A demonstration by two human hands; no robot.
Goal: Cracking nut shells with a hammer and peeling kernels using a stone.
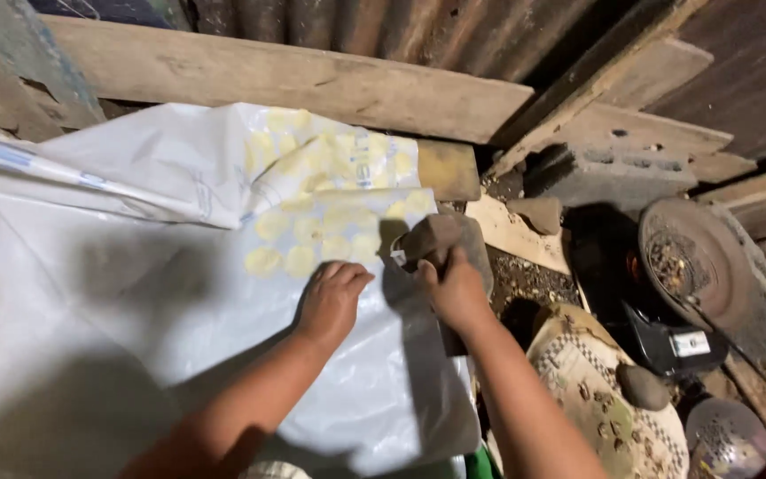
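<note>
A large white plastic sheet with pale yellow round spots lies spread over a low surface. My left hand presses flat on the sheet, fingers curled downward. My right hand grips a brown stone that rests on the sheet's right edge. The stone sits just beyond my knuckles, partly hidden by my fingers.
Wooden planks and corrugated metal line the back. A grey concrete block and a rusty round disc sit at right. A woven patterned round tray with a small stone lies at lower right, beside a small dark device.
</note>
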